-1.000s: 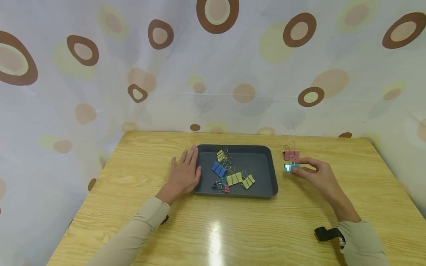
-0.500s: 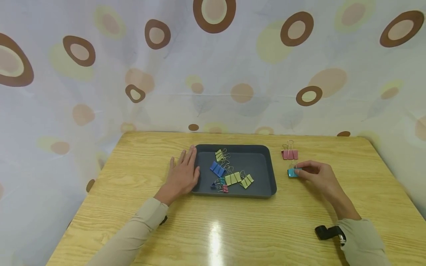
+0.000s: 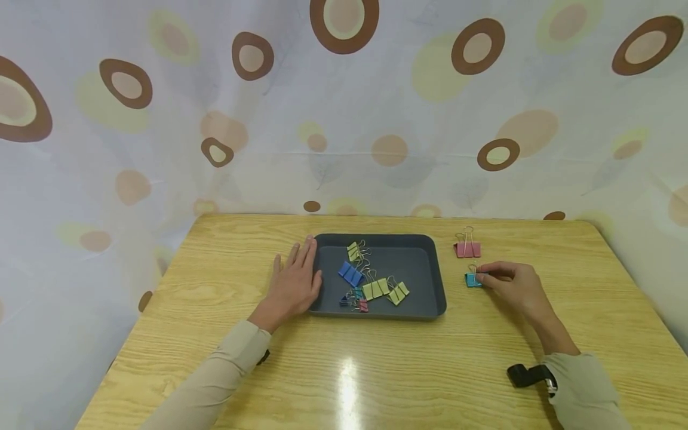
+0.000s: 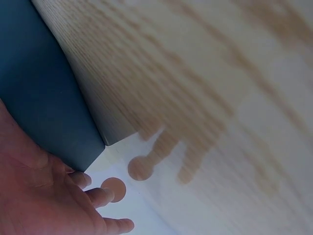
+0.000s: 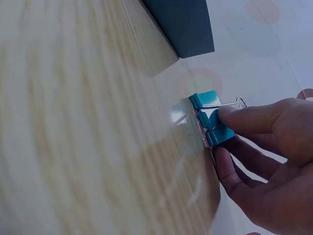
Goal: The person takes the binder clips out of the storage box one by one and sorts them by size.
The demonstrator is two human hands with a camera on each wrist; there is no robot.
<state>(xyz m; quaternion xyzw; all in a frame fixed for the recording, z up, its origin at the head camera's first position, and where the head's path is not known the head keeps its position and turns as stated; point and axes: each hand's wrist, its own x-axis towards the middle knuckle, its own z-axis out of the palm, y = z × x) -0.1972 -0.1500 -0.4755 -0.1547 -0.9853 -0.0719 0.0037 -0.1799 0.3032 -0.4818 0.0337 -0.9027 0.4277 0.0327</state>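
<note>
My right hand point(image 3: 513, 286) pinches a teal binder clip point(image 5: 211, 117) between thumb and fingers, down at the tabletop to the right of the tray; its wire handles stick up. Just behind it a pink binder clip point(image 3: 469, 249) stands on the table with its handles up. My left hand point(image 3: 294, 283) lies against the left side of the dark grey tray point(image 3: 414, 309), fingers straight. In the left wrist view that hand point(image 4: 54, 200) touches the tray's outer wall point(image 4: 44, 88).
Inside the tray lie a blue binder clip point(image 3: 351, 273), several yellow-green ones such as a large clip point(image 3: 375, 289), and small clips including a red one point(image 3: 363, 306). A patterned curtain point(image 3: 344, 179) hangs behind the wooden table point(image 3: 301, 382).
My right hand has brought the teal clip a little toward me, away from the pink clip and down to the table. The left hand keeps its place at the tray.
</note>
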